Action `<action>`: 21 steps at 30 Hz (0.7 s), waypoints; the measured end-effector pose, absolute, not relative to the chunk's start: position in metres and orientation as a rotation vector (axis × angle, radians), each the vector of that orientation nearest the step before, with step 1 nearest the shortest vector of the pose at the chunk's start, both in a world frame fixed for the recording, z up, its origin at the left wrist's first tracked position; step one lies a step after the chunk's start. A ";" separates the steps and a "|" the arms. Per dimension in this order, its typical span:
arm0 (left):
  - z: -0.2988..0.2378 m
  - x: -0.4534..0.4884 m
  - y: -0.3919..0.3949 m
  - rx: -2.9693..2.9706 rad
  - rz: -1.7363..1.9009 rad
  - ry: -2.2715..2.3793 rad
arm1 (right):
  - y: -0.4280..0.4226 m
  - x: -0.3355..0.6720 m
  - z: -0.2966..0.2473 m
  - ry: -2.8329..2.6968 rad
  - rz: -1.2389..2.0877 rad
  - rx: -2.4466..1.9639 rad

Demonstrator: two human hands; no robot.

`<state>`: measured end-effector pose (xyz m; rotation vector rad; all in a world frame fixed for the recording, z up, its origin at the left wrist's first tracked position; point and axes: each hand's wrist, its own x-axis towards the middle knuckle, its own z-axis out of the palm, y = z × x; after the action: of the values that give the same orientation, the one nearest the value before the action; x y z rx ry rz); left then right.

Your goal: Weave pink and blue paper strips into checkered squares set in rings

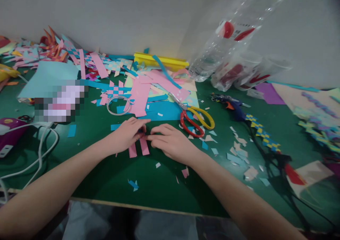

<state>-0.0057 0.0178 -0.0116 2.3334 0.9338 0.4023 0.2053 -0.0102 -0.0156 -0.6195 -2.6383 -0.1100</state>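
Observation:
My left hand (130,133) is over the green table, its fingers bent and pressed on narrow pink paper strips (145,147). The strips' lower ends stick out below my fingers; their upper ends are hidden. From the other side, the fingertips of my right hand (171,143) pinch at the edge of the same strips. A short blue paper strip (115,127) lies beside my left hand. Just beyond my right hand rest scissors (183,109) with one red and one yellow handle loop. A thin pale ring (118,113) lies beyond my left hand.
Colored paper and scraps (140,95) cover the table's back. A blurred phone-like object (62,103) and white cables (41,144) are at left. Plastic-wrapped cups (231,52) lean on the wall. A glue gun (233,107) lies at right. The table edge (127,205) is near me.

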 end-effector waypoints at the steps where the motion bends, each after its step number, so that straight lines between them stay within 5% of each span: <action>1: -0.012 -0.006 0.018 2.341 0.400 0.931 | -0.010 0.205 -0.015 -2.639 -0.121 -0.611; 21: -0.001 -0.009 0.011 2.369 0.637 0.913 | -0.017 0.205 -0.005 -2.518 -0.208 -0.549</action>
<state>-0.0085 0.0106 -0.0014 2.3691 0.9127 0.6366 0.2048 -0.0175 -0.0053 -0.5488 -2.5179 -0.2084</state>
